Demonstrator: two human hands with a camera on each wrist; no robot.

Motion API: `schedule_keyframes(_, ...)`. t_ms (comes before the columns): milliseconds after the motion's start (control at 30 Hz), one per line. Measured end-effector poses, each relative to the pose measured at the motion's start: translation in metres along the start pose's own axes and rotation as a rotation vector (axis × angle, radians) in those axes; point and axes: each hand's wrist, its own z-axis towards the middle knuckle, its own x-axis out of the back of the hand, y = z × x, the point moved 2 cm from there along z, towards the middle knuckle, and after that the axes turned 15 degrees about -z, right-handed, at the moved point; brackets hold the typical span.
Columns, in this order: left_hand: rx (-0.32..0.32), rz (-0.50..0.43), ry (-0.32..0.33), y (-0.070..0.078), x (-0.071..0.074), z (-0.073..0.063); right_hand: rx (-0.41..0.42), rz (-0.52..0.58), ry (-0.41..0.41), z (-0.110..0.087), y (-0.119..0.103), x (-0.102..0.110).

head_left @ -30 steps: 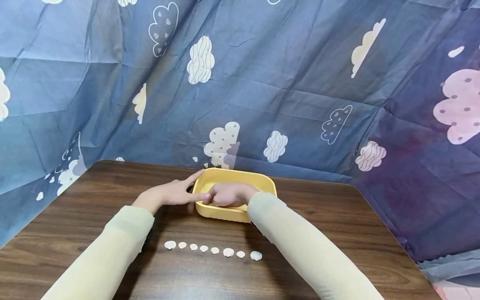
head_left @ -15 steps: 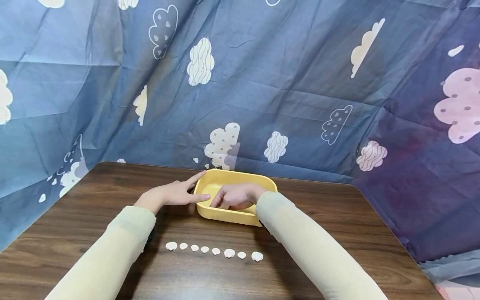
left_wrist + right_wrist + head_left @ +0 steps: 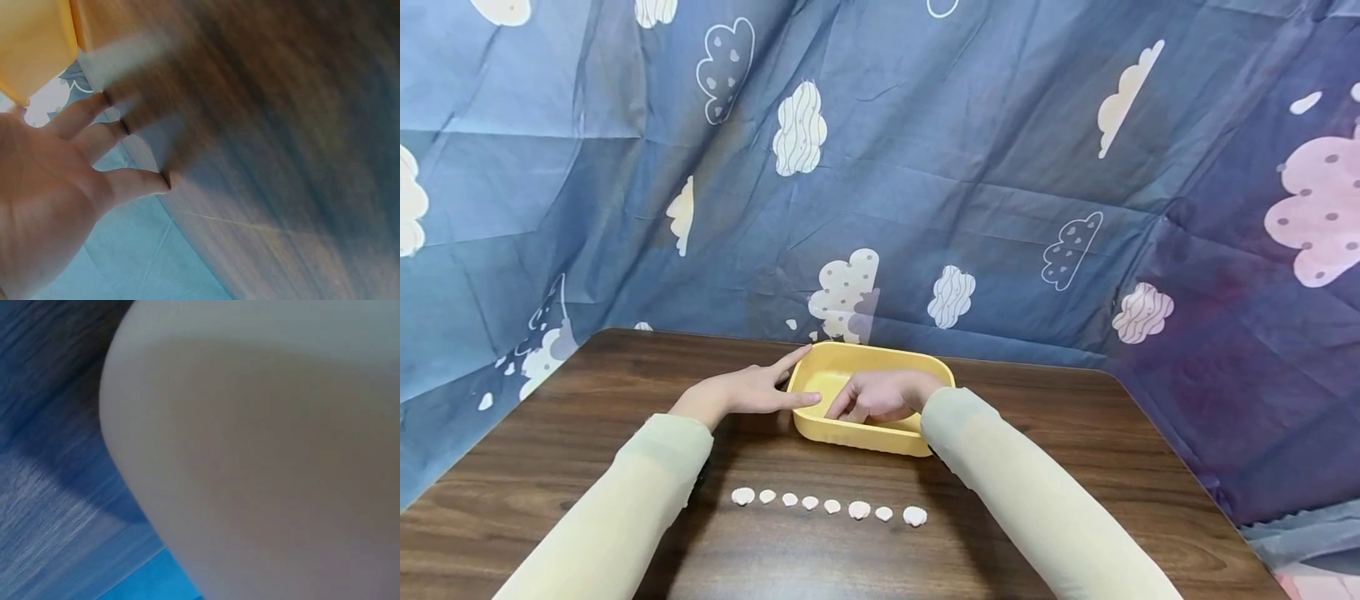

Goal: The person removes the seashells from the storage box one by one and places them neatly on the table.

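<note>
A yellow rectangular tub (image 3: 820, 431) stands at the back of the wooden table. At its left end, my left hand (image 3: 741, 390) steadies it with straight fingers, the thumb over the rim and the index finger along the far corner. In the left wrist view, other fingers (image 3: 140, 181) of that hand touch the tabletop beside the yellow wall (image 3: 37, 44). My right hand (image 3: 883, 395) reaches down inside the tub, index finger pointing to the bottom. Whatever lies under its fingertips is hidden, so I cannot tell if it holds anything. A blurred pale surface fills most of the right wrist view.
Several small white seashells (image 3: 859, 509) lie in a row across the table (image 3: 1037, 433), nearer to me than the tub. Behind the table hangs a blue cloth (image 3: 895, 192) printed with clouds.
Inside the tub, my right hand has shifted slightly right, and its index finger now points down instead of being bunched near the left thumb. The left hand stays at the tub's end.
</note>
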Motion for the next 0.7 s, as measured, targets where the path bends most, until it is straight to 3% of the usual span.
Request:
schedule_keyframes(167, -0.003, -0.002, -0.004, -0.003, -0.002, 0.003, -0.033, -0.004, 0.013, -0.001, 0.001, -0.001)
schedule_keyframes(267, -0.004, 0.0, -0.01, -0.003, -0.003, 0.004, -0.046, -0.007, 0.062, 0.0, 0.001, 0.0)
schedule_keyframes(567, 0.004, 0.005, -0.013, -0.001, -0.003, 0.003, 0.079, -0.108, 0.356, -0.002, -0.003, 0.007)
schedule_keyframes(700, 0.008, 0.006, -0.016, -0.003, -0.002, 0.004, 0.068, -0.089, 0.481, -0.004, -0.006, 0.011)
